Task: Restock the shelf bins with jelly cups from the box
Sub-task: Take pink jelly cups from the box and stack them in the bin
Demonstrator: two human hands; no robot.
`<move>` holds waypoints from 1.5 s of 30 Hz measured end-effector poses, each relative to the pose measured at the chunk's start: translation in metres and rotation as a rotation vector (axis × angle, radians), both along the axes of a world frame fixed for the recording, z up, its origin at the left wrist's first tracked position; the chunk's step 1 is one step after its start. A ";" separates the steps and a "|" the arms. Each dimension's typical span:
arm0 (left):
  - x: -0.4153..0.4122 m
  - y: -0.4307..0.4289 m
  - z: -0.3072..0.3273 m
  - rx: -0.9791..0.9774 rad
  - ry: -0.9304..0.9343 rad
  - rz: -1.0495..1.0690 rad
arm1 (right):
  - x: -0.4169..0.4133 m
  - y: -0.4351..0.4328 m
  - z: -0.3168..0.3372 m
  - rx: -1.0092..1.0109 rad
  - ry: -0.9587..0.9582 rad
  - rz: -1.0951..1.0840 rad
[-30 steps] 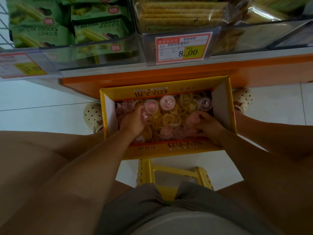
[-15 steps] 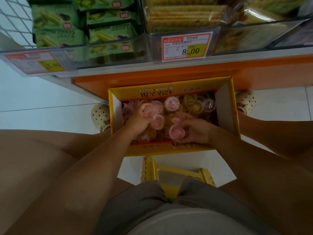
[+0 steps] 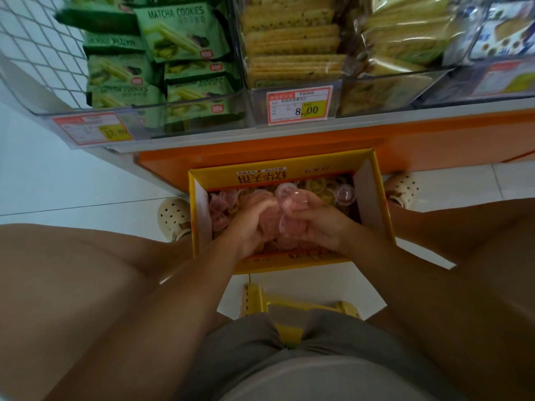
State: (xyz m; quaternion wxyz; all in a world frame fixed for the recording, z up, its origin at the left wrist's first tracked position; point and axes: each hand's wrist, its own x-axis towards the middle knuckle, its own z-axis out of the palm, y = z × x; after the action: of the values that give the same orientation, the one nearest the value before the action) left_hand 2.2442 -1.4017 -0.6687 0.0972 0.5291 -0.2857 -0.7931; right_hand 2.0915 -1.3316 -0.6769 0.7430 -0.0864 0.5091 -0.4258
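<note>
Box (image 3: 375, 198) w/ pink/yellow jelly cups (image 3: 346, 194); L hand (image 3: 250, 225), R hand (image 3: 320, 227) each gripping pink cups.

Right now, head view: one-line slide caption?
Left hand and right hand grip pink jelly cups over the open yellow box, below shelved matcha cookies.

The yellow cardboard box (image 3: 278, 176) looks matt. The small clear-plastic jelly cups (image 3: 346, 193) shine glossy, as do the smooth white floor tiles (image 3: 72, 183).

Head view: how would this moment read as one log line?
left hand: holds cups | right hand: holds cups | box: open, on floor
</note>
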 end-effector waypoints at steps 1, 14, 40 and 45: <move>0.001 0.002 0.005 0.033 0.033 0.018 | 0.001 0.001 0.006 -0.021 0.003 0.003; 0.015 -0.005 0.090 -0.254 0.063 -0.081 | 0.010 -0.002 0.112 -0.194 0.560 0.267; 0.119 -0.104 0.409 -1.577 -0.266 0.211 | 0.074 -0.162 0.501 -1.108 1.442 0.097; 0.154 -0.120 0.427 -1.689 -0.530 0.084 | 0.109 -0.237 0.554 -0.890 1.608 0.549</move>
State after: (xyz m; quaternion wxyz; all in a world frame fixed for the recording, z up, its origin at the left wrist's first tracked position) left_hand 2.3980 -1.5216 -0.2413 0.4149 0.4572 -0.7692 -0.1645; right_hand 2.2005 -1.5684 -0.1226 0.1445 -0.7434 0.6202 -0.2044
